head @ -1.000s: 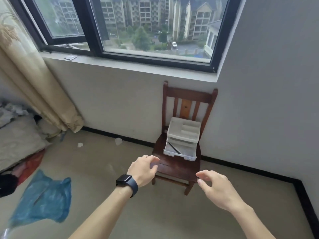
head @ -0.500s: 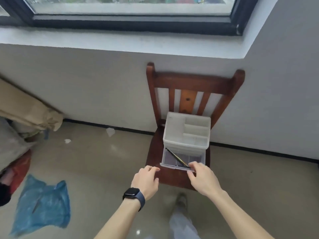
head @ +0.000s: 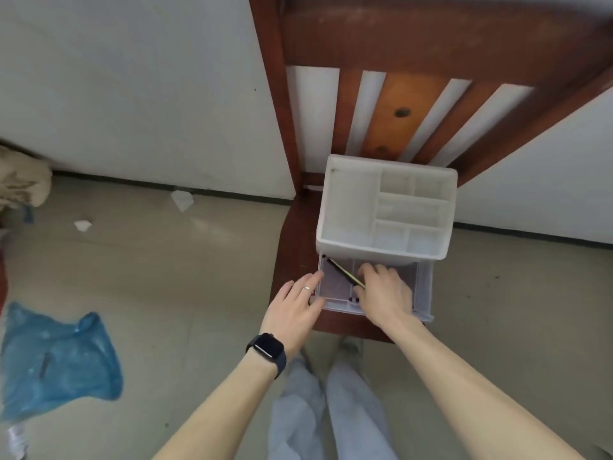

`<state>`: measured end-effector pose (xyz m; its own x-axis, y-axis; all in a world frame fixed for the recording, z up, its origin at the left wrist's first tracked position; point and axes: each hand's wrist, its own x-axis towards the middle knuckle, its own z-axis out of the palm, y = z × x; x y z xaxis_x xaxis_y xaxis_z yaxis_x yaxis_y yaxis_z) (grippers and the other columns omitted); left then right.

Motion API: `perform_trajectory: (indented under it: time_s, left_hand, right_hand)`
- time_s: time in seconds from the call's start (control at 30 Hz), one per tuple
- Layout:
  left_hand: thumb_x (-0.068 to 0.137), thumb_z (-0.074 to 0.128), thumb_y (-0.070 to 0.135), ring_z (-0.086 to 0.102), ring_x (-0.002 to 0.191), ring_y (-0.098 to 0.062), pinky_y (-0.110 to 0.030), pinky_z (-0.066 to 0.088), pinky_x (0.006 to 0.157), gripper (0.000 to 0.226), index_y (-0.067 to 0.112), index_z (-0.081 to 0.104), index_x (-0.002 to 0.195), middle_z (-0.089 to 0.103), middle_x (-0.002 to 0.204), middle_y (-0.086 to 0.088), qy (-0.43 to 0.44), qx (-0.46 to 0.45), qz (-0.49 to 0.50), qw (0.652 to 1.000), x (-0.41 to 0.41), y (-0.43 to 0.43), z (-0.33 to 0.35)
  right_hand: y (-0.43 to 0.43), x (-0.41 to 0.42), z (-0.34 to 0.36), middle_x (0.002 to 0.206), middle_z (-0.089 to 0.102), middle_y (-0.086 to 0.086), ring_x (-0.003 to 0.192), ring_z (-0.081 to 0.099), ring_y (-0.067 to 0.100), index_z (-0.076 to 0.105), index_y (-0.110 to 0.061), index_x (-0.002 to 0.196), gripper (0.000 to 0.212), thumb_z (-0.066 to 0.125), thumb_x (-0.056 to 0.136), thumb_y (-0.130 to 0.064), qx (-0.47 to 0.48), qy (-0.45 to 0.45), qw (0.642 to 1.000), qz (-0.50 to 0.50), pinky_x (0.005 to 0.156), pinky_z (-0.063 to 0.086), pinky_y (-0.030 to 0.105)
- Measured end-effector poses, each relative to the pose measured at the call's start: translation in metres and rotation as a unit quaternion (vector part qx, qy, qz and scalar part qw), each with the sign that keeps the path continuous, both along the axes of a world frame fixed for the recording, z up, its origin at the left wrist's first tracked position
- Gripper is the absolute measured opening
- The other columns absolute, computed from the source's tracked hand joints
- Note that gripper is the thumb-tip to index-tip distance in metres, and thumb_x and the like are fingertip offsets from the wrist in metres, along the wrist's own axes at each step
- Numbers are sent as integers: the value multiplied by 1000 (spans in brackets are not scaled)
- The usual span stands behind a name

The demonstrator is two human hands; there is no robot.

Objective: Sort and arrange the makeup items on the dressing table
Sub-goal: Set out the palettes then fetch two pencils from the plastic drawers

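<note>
A white plastic organizer [head: 348, 207] with several open top compartments stands on a wooden chair [head: 295, 247]. Its clear bottom drawer [head: 423, 287] is pulled out toward me. A dark makeup pencil [head: 338, 268] with a yellowish stripe lies slantwise in the drawer. My right hand [head: 384, 293] reaches into the drawer, and its fingers and thumb curl round the pencil's near end, which they hide. My left hand [head: 292, 310] rests with straight fingers against the drawer's left front corner. A dark watch sits on that wrist.
The chair stands against a pale wall. A crumpled blue plastic bag [head: 59, 360] lies on the floor at the left, with white paper scraps [head: 181, 200] near the skirting and a beige curtain's end [head: 20, 184] at the far left. My legs show below.
The view has closed in on the chair and tilted down. My right hand moved from the drawer's front edge into the drawer onto the pencil. My left hand moved up to the drawer's left corner.
</note>
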<state>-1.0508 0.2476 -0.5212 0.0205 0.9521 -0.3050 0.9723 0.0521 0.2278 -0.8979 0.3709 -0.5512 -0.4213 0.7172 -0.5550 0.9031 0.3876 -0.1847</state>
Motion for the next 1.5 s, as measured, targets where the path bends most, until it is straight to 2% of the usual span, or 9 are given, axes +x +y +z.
perform_trajectory:
  time_s: [0.3, 0.5, 0.67, 0.77, 0.83, 0.93, 1.1, 1.23, 1.5]
  left_hand:
    - [77, 40, 2, 64, 114, -31, -39, 53, 91, 30, 14, 67, 74, 68, 121, -13, 12, 135, -113, 984, -14, -1, -24]
    - [69, 72, 7, 64, 113, -30, -40, 52, 93, 11, 15, 69, 75, 70, 112, -11, 11, 126, -121, 984, -19, 4, -23]
    - [80, 74, 33, 64, 107, -30, -41, 51, 91, 18, 15, 72, 80, 69, 108, -8, -2, 114, -129, 985, -11, 11, -19]
    - [91, 62, 41, 62, 102, -25, -36, 50, 82, 26, 19, 72, 100, 68, 107, -2, -77, 60, -79, 992, 9, 22, -16]
    - [97, 51, 43, 59, 104, -21, -33, 50, 79, 29, 25, 66, 114, 64, 112, 2, -154, -44, 3, 987, 24, 37, -15]
    - [98, 49, 35, 62, 107, -22, -27, 46, 82, 28, 25, 63, 121, 64, 117, 0, -214, -160, 57, 962, 40, 62, -24]
    - [96, 52, 24, 65, 106, -23, -25, 46, 85, 29, 24, 68, 121, 70, 119, -3, -197, -232, 49, 951, 57, 92, -41]
    - [94, 54, 25, 65, 102, -21, -25, 47, 84, 25, 28, 72, 112, 72, 115, 1, -164, -245, 17, 955, 65, 102, -48]
    - [94, 59, 28, 64, 96, -20, -26, 49, 82, 15, 24, 72, 100, 73, 107, 0, -129, -270, 3, 954, 66, 109, -43]
  right_hand:
    - [0, -6, -1, 123, 63, 10, 116, 55, 32, 56, -11, 122, 31, 57, 93, -23, 59, -85, 984, 146, 86, 47, 38]
    - [1, 10, 18, 125, 56, 11, 115, 52, 32, 54, -9, 125, 33, 47, 93, -6, 105, -72, 972, 197, 80, 45, 39]
    - [-5, 53, 48, 112, 58, 4, 103, 52, 27, 51, -14, 119, 19, 50, 100, -15, 125, -3, 984, 129, 68, 38, 32]
    - [-22, 85, 59, 89, 58, -1, 86, 48, 22, 48, -19, 103, 6, 46, 104, -24, 101, 145, 982, -63, 65, 43, 40]
    - [-39, 99, 60, 84, 60, -9, 82, 51, 15, 45, -28, 95, 11, 50, 103, -24, 54, 237, 933, -267, 68, 41, 32]
    - [-68, 105, 44, 91, 72, -5, 71, 62, 2, 50, -28, 94, 17, 51, 104, -14, -13, 365, 764, -531, 66, 50, 19]
    - [-97, 86, 7, 107, 73, -2, 79, 62, 4, 51, -18, 97, 13, 46, 106, -12, -92, 418, 595, -680, 64, 51, 22]
    - [-97, 68, -12, 106, 67, 3, 74, 66, 5, 52, -16, 99, 9, 47, 106, -18, -119, 431, 564, -694, 70, 53, 26]
    - [-101, 70, -16, 102, 68, -4, 68, 66, -2, 52, -17, 95, 12, 48, 106, -20, -138, 405, 613, -664, 75, 58, 28]
